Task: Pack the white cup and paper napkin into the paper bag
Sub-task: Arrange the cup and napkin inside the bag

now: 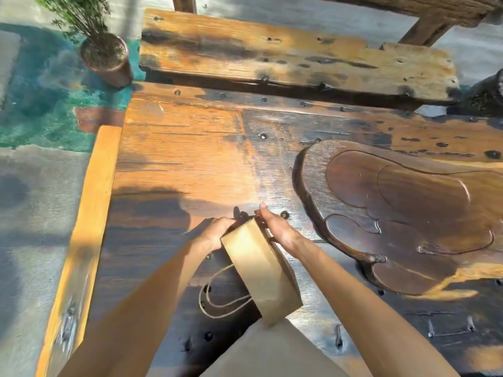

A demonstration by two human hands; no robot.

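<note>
A brown paper bag (260, 270) lies on its side on the dark wooden table (190, 159), its far end toward me at the bottom and its string handles (217, 300) trailing to the left. My left hand (215, 232) grips the bag's far left corner. My right hand (275, 227) rests against the bag's far right edge, fingers stretched out along it. No white cup or paper napkin is visible; the bag's inside is hidden.
A large carved dark wooden tray (394, 213) sits on the table to the right. A weathered wooden bench (285, 55) stands beyond the table. A potted plant (104, 58) is on the floor at the far left. A light wooden rail (87, 227) runs along the table's left side.
</note>
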